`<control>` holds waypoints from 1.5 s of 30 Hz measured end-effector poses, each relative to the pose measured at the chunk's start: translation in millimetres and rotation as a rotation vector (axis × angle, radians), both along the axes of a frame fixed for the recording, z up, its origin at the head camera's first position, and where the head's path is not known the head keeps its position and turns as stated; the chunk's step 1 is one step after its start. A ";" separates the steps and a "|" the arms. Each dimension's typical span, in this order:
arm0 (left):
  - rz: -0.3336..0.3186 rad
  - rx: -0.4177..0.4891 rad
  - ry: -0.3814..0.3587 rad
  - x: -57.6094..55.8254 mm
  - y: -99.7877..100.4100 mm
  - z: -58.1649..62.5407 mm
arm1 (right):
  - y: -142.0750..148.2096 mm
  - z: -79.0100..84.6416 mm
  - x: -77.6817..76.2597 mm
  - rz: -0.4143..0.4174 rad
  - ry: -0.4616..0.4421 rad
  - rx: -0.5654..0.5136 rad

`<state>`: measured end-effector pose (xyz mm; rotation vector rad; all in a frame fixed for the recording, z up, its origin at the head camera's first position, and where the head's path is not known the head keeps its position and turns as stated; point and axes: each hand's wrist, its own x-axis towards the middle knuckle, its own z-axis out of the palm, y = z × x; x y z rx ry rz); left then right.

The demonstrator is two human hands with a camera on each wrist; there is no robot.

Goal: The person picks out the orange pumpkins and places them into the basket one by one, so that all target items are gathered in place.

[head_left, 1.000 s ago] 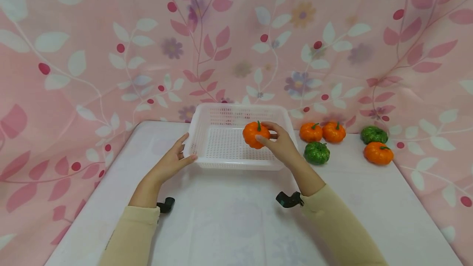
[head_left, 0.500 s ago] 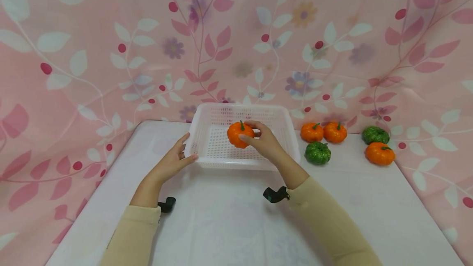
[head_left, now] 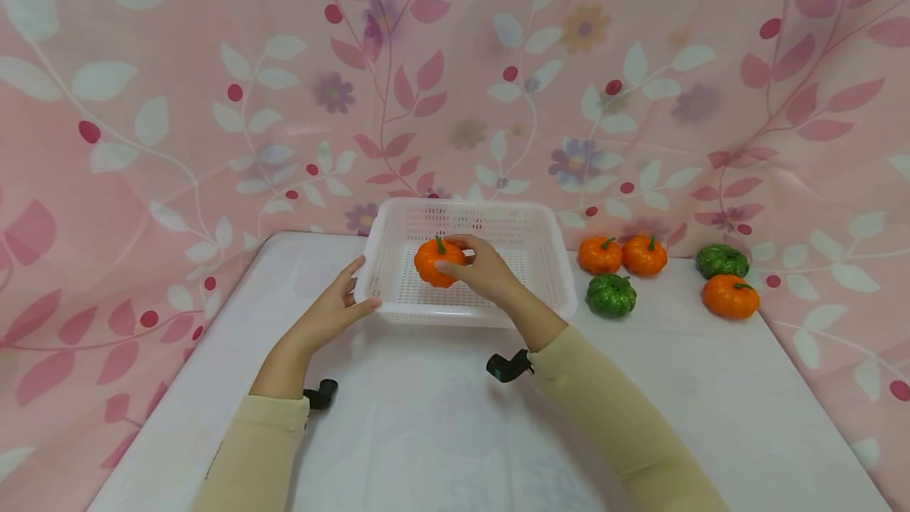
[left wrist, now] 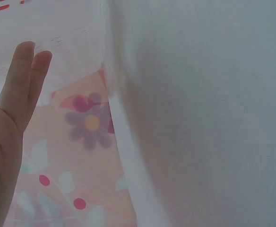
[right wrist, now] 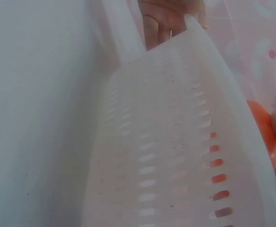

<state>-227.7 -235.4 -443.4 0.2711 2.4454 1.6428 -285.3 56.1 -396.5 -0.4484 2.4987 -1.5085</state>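
Right hand [head_left: 486, 269] pinches orange pumpkin [head_left: 430, 264] between thumb and fingers, pumpkin left of palm, over white basket [head_left: 455, 312]; left hand [head_left: 323, 318], fingers extended, touches basket's left end.

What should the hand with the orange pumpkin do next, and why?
Probably the right hand should lower the shiny orange ribbed pumpkin and let go: it appears to be inside or just over the white plastic slotted basket, where no other pumpkin shows, and the left hand is at the basket's left end.
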 end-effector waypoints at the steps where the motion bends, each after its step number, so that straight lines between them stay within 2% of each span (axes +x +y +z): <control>1: 0.001 -0.002 -0.001 0.1 -0.1 -0.1 | -1.7 -0.5 -1.0 0.003 0.000 0.003; 7: 0.007 -0.014 -0.001 -0.8 -1.3 -0.5 | -12.9 0.9 -6.5 0.023 -0.005 0.032; 17: 0.009 -0.016 -0.014 -0.6 -0.8 0.8 | -31.7 1.3 -18.6 0.063 -0.001 0.143; 33: 0.012 -0.019 -0.024 -0.5 -0.8 2.2 | -43.5 -19.4 -33.4 0.122 -0.103 0.289; 45: 0.010 -0.025 -0.046 -2.3 -1.9 0.7 | -47.2 -29.3 -36.2 0.173 -0.103 0.330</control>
